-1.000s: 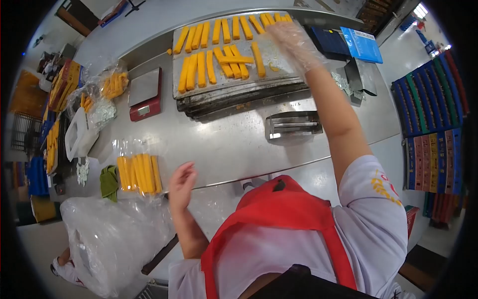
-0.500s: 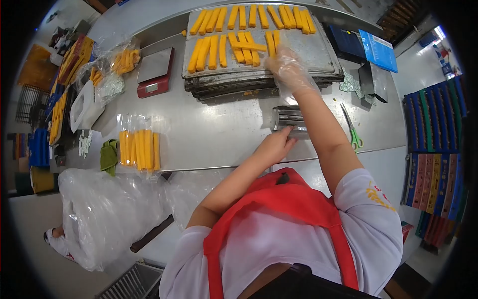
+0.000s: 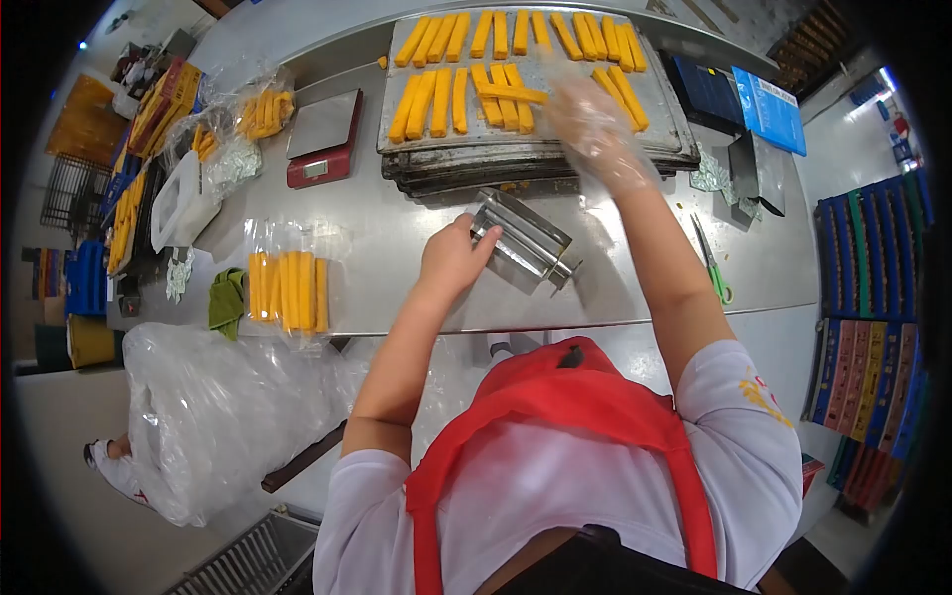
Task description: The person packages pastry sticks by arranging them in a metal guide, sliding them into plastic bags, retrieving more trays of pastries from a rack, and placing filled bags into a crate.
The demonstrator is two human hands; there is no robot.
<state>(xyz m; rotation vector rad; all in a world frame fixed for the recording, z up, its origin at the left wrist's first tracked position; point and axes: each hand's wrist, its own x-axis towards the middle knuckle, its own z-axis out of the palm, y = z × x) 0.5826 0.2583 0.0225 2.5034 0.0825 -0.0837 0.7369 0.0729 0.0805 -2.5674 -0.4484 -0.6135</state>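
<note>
Yellow sticks (image 3: pixel 439 102) lie in two rows on a metal tray (image 3: pixel 674 139) atop a stack of trays. My bare left hand (image 3: pixel 458 256) grips the left end of a shiny metal mould (image 3: pixel 526 241), which is tilted over the steel table. Over the front row of sticks is my right hand (image 3: pixel 600 129), in a clear plastic glove and blurred by motion. Its fingertips are smeared, so whether anything is between them cannot be made out. One stick (image 3: pixel 512 92) lies across several others.
A red scale (image 3: pixel 320 164) stands left of the trays. Bagged sticks (image 3: pixel 288 291) and a green cloth (image 3: pixel 226 301) lie at the front left edge. Green-handled scissors (image 3: pixel 716 273) lie at the right, below a blue packet (image 3: pixel 769 109).
My left hand has closed on the mould and turned it, its left end now higher. My right hand has moved slightly up over the tray. Two sticks now lie farther right in the front row.
</note>
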